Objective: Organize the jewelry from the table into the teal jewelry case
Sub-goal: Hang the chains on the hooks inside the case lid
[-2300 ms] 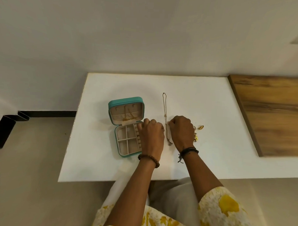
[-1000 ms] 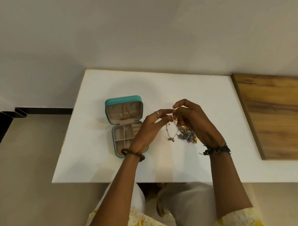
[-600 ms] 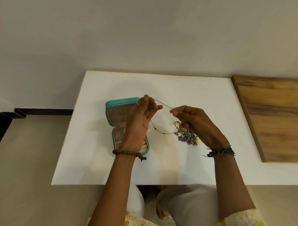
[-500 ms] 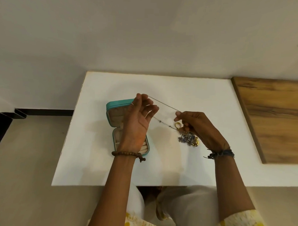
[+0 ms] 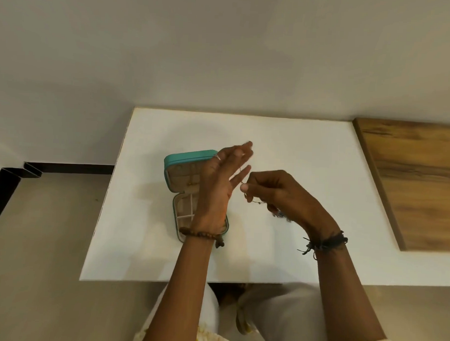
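Note:
The teal jewelry case [image 5: 187,157] lies open on the white table [image 5: 296,152], its lid propped up with a gold piece inside and its divided tray toward me. My left hand [image 5: 222,181] hovers over the case with its fingers stretched out. A thin chain necklace [image 5: 254,201] runs between those fingers. My right hand [image 5: 284,195] is just to the right and pinches the same chain by thumb and forefinger. A small heap of blue and gold jewelry [image 5: 280,214] shows under my right palm, mostly hidden.
A wooden tabletop [image 5: 417,182] adjoins the white table on the right. A plain wall runs behind. A black metal frame [image 5: 6,180] stands on the floor at the left. My lap is below the table's front edge.
The chain was lifted off the table and stretched between both hands. Since then my hands have come closer together, my left fingers have straightened, and my right hand has moved left over the jewelry heap.

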Demonstrator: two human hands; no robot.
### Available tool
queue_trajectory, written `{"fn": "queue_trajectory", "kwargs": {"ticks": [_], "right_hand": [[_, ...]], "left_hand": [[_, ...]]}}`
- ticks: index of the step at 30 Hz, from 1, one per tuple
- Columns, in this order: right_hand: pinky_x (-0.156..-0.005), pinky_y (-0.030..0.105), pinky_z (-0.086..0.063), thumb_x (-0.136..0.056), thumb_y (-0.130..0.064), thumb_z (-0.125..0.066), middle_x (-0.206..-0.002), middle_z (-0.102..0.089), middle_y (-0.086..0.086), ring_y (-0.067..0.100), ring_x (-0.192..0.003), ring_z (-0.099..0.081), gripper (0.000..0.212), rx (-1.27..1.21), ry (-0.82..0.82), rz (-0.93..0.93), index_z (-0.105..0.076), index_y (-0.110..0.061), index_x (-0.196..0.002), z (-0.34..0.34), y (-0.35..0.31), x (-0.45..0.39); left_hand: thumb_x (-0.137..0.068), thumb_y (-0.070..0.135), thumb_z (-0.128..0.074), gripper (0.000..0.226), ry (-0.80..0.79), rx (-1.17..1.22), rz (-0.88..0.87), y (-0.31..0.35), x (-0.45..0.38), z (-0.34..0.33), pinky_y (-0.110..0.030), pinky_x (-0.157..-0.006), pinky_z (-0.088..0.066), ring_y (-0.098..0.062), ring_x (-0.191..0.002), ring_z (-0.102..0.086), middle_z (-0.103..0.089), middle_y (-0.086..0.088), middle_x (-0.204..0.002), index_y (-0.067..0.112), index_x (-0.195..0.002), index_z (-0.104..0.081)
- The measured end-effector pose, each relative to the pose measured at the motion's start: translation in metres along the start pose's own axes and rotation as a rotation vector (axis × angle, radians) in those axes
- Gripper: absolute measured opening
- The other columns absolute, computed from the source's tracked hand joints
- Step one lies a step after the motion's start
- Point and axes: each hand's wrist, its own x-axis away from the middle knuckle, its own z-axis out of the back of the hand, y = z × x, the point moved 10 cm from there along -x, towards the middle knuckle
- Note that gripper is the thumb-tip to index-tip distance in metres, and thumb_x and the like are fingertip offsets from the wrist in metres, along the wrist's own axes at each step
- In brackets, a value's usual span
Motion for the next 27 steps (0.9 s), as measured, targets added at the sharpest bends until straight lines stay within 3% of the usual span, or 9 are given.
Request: {"fn": "queue_trajectory", "kwargs": {"ticks": [3, 5, 8, 13, 18, 21, 23, 27], "right_hand": [[-0.045, 0.017, -0.029, -0.090, -0.022, -0.058, -0.042, -0.041, -0.010, 0.006, -0.042, -0.030, 0.029, -0.054, 0.093, 0.022, -0.061, -0.008, -0.065, 0.013, -0.007, 0.000], [-0.044, 0.017, -0.028, -0.091, -0.019, -0.057, -0.041, -0.036, -0.010, 0.006, -0.042, -0.029, 0.028, -0.107, 0.123, -0.006, -0.060, -0.011, -0.063, 0.018, -0.002, 0.000], [-0.044, 0.018, -0.027, -0.091, -0.016, -0.054, -0.045, -0.035, -0.009, 0.009, -0.043, -0.029, 0.028, -0.156, 0.167, -0.040, -0.056, -0.009, -0.064, 0.026, 0.005, 0.001], [-0.041, 0.020, -0.028, -0.091, -0.011, -0.052, -0.050, -0.034, -0.002, 0.011, -0.044, -0.028, 0.030, -0.348, 0.237, -0.054, -0.050, -0.008, -0.061, 0.036, 0.012, 0.000], [-0.043, 0.019, -0.032, -0.090, -0.019, -0.055, -0.052, -0.037, -0.004, 0.010, -0.045, -0.036, 0.029, -0.435, 0.297, -0.102, -0.054, -0.012, -0.062, 0.039, 0.021, -0.002], [-0.043, 0.017, -0.033, -0.089, -0.025, -0.059, -0.054, -0.039, -0.003, 0.009, -0.046, -0.038, 0.030, -0.424, 0.317, -0.142, -0.055, -0.014, -0.062, 0.039, 0.027, -0.004], [-0.042, 0.016, -0.034, -0.088, -0.029, -0.060, -0.056, -0.039, -0.003, 0.009, -0.047, -0.039, 0.030, -0.415, 0.310, -0.172, -0.055, -0.016, -0.062, 0.036, 0.030, -0.005], [-0.043, 0.015, -0.038, -0.088, -0.034, -0.058, -0.055, -0.041, -0.005, 0.008, -0.049, -0.042, 0.029, -0.382, 0.237, -0.206, -0.056, -0.017, -0.065, 0.027, 0.035, -0.007]], "left_hand": [[-0.093, 0.014, -0.048, 0.017, -0.060, -0.252, 0.005, -0.002, 0.002, -0.007, -0.020, -0.069, -0.054, -0.007, -0.083, -0.066, -0.069, 0.002, -0.088, 0.015, -0.090, -0.064], [-0.093, 0.013, -0.047, 0.020, -0.075, -0.339, 0.028, -0.006, 0.003, -0.008, -0.020, -0.071, -0.055, -0.004, -0.076, -0.064, -0.067, 0.003, -0.080, 0.016, -0.087, -0.066], [-0.094, 0.012, -0.047, 0.024, -0.086, -0.418, 0.066, -0.010, 0.002, -0.006, -0.024, -0.076, -0.056, -0.004, -0.067, -0.063, -0.067, 0.007, -0.067, 0.016, -0.080, -0.066], [-0.094, 0.011, -0.045, 0.029, -0.204, -0.467, 0.137, -0.022, 0.003, -0.013, -0.019, -0.074, -0.052, -0.004, -0.055, -0.056, -0.057, 0.005, -0.055, 0.015, -0.072, -0.064], [-0.094, 0.011, -0.042, 0.047, -0.255, -0.178, 0.181, -0.023, 0.007, -0.023, -0.030, -0.085, -0.054, -0.008, -0.068, -0.062, -0.064, 0.007, -0.062, 0.020, -0.054, -0.065], [-0.089, 0.018, -0.047, 0.040, -0.249, 0.085, 0.161, -0.013, 0.007, -0.025, -0.028, -0.079, -0.057, -0.013, -0.071, -0.066, -0.065, 0.000, -0.064, 0.017, -0.051, -0.060], [-0.084, 0.023, -0.047, 0.036, -0.213, 0.246, 0.166, -0.008, 0.007, -0.023, -0.028, -0.074, -0.058, -0.014, -0.063, -0.066, -0.061, -0.001, -0.056, 0.016, -0.050, -0.058], [-0.078, 0.025, -0.049, 0.027, -0.126, 0.373, 0.120, 0.000, 0.005, -0.014, -0.022, -0.059, -0.055, -0.008, -0.049, -0.058, -0.057, 0.002, -0.050, 0.015, -0.065, -0.070]]}}
